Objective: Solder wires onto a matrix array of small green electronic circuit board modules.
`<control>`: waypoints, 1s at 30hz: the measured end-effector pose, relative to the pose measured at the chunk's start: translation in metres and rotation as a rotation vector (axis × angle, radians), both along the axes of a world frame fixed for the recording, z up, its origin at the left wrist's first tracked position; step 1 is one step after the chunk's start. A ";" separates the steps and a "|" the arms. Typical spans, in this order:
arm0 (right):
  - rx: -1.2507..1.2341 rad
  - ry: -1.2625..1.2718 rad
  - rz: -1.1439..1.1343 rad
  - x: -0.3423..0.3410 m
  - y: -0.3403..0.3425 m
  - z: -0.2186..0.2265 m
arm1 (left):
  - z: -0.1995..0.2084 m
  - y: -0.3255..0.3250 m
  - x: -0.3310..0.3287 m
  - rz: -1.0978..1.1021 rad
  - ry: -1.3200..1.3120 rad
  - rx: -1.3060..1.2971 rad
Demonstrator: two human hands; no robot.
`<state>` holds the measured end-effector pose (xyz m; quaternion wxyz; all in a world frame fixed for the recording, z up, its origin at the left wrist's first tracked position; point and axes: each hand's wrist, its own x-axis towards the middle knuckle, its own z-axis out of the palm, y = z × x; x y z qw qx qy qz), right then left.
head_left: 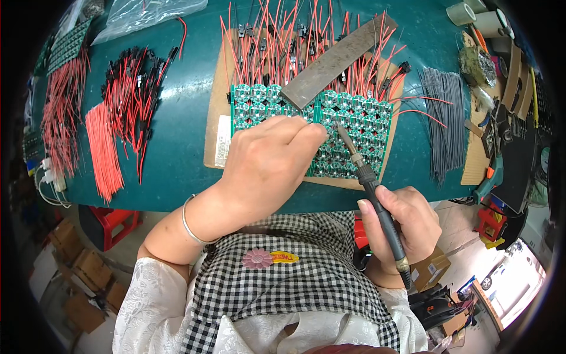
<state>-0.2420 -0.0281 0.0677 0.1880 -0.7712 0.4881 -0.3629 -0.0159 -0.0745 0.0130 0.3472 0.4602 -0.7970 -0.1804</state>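
The left hand [268,165] lies knuckles-up on the green panel of small round circuit boards [354,133], fingers curled with the tips pinched together at the panel's middle; whatever thin thing they pinch, perhaps solder wire, is too fine to make out. The right hand [404,221] is clenched around the black handle of a soldering iron [368,180], whose metal tip rests on the boards just beside the left fingertips.

The panel sits on a brown cardboard sheet [215,130] on the dark green table [177,153]. A flat grey metal bar [336,62] lies slantwise across the red lead wires [265,53] that fan out from the panel's far edge, pinning them. Loose bundles of red wires with black connectors [132,94] lie well to the left, and a sheaf of grey wires [445,118] to the right.

The hot tip works very close to the left fingers, so a small slip could burn them. Dwelling too long on one pad could likely lift it or bridge neighbouring joints, and a nudge to the bar would free the wires to shift.
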 end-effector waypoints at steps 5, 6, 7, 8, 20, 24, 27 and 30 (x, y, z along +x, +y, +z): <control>-0.002 0.032 0.006 0.001 -0.002 0.003 | -0.001 0.000 -0.003 0.002 0.003 -0.007; 0.002 0.024 0.008 0.001 -0.002 0.004 | 0.000 0.000 -0.003 0.005 -0.005 0.001; 0.004 0.017 0.008 0.001 -0.002 0.004 | 0.002 0.000 -0.003 0.017 0.019 -0.004; 0.007 0.010 0.008 0.001 -0.002 0.004 | 0.005 0.002 -0.002 0.029 0.043 -0.008; -0.079 -0.170 -0.097 -0.017 -0.010 0.001 | 0.023 -0.001 0.011 0.019 0.021 0.005; -0.046 -0.138 -0.067 -0.012 -0.015 -0.002 | 0.013 -0.009 0.004 0.017 -0.002 -0.023; -0.018 -0.119 -0.056 -0.011 -0.017 -0.004 | 0.011 -0.012 0.001 0.025 -0.048 -0.019; 0.002 -0.097 -0.053 -0.009 -0.018 -0.005 | 0.008 -0.013 0.000 0.033 -0.031 -0.062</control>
